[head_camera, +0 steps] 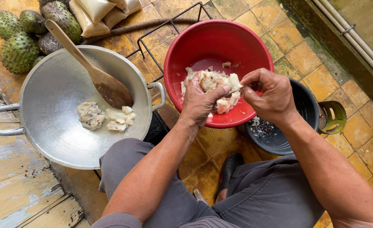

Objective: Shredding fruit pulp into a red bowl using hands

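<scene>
Both hands work over the red basin: your left hand cups white fruit pulp, and your right hand pinches a piece beside that grip. Slippery pulp could drop past the rim. Below your right grip, the black bucket holds dark seeds; the metal wok holds pulp clumps.

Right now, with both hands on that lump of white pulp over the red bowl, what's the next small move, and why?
Probably the right hand pulls away with what its fingertips pinch from the pulp held in the left hand, dropping it in the dark pot, where dark bits already lie.
</scene>
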